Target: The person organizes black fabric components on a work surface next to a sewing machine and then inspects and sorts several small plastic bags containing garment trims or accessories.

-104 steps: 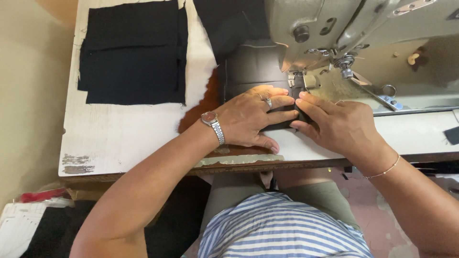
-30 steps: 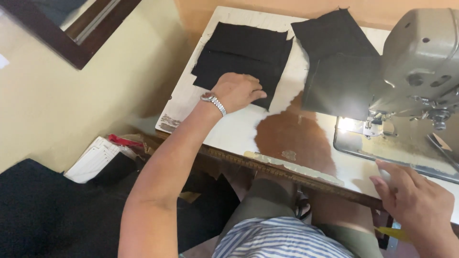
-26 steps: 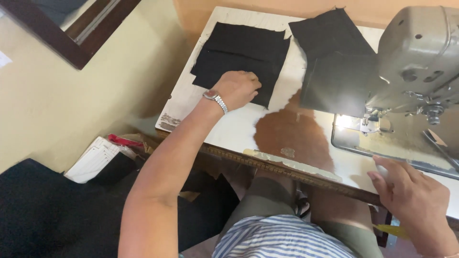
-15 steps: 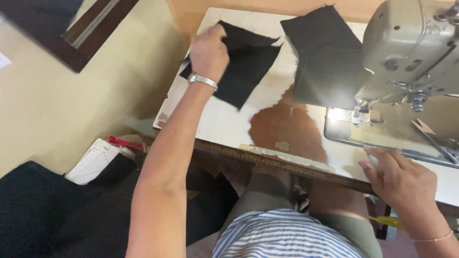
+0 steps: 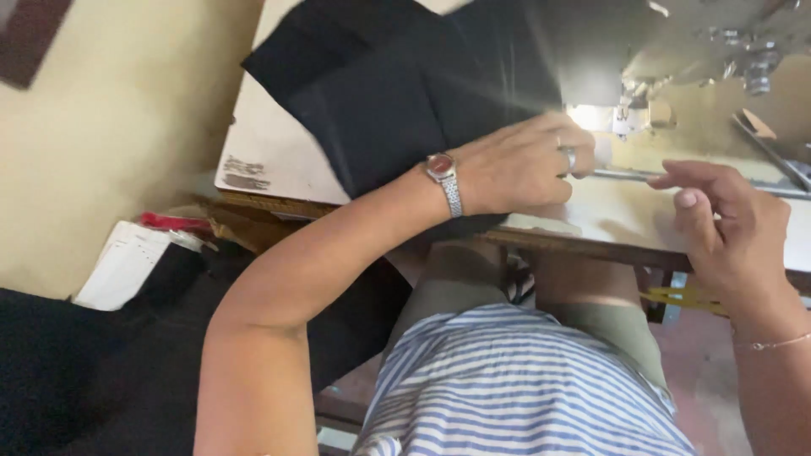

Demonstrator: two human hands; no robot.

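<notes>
Left hand, wristwatch on the wrist and ring on one finger, lies flat on a large piece of black fabric spread over the white sewing table, close to the needle area of the grey sewing machine. Right hand, thin bracelet at the wrist, fingers loosely curled and holding nothing, hovers above the table's front edge, apart from the fabric. Below: striped shirt, dark cloth heap on the floor at left.
</notes>
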